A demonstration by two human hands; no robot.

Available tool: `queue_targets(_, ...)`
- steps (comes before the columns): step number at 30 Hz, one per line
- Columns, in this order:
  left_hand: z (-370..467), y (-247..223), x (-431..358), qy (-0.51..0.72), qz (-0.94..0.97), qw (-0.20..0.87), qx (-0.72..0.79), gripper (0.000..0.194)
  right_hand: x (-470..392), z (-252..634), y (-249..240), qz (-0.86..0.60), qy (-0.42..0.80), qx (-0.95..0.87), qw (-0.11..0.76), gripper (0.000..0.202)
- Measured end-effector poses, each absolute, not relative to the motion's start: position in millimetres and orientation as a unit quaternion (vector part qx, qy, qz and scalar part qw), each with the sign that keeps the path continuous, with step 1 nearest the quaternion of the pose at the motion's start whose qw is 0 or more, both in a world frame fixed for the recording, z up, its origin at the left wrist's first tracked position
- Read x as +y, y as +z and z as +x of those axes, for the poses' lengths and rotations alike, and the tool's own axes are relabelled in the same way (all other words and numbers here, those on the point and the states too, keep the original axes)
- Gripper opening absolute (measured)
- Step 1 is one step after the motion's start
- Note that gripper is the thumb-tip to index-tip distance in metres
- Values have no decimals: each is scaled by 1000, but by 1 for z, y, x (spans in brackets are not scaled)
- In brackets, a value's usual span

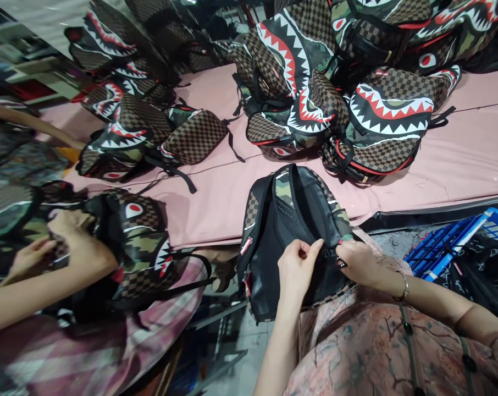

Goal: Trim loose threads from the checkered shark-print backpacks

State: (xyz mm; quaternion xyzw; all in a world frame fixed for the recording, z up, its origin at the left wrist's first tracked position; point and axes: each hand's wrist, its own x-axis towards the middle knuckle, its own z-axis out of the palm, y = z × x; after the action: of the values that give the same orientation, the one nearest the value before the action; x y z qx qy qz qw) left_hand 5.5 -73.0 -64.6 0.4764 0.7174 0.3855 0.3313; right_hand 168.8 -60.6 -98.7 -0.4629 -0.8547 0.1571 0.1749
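Observation:
A backpack [269,264] leans against the pink table's edge in front of me, its black back panel and shoulder straps towards me. It has brown checks and camouflage along its sides. My left hand [295,269] is closed in a pinch at the lower part of a black shoulder strap [304,195]. Close beside it, my right hand [358,261] is curled shut at the right edge of the backpack. Something small and dark shows at its fingers, too little to name. A bracelet [405,287] circles my right wrist.
Several shark-mouth backpacks [391,118] lie on the pink table [442,170], some piled up. At left a co-worker's hands [73,234] handle another backpack [144,236] on the lap. A blue basket [442,247] holding dark items stands at my right.

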Motion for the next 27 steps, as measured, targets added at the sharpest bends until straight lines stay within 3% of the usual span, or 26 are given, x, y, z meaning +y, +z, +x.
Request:
queue_targets(5,10,-81,-65,474,339,449,677,34,-66,159,-100,-450,153,-865,161,11)
queue_targets(8,13,-89,-63,579,173,519,604,31,-65,165,-97,-445,247,-830,228,5)
queue_targets(10,12,-92,-63,615,77,542,568,31,-59,174,-97,-430,317,-795,286,21)
queue_targets(12,10,-93,-63,621,22,576,531,30,-51,185,-99,-430,337,-771,328,25)
queue_targets(16,8,-95,-63,605,7,633,483,27,-30,195,-109,-399,277,-798,356,16)
queue_targets(27,12,-89,-68,610,32,609,507,36,-2,180,-96,-273,251,-876,308,16)
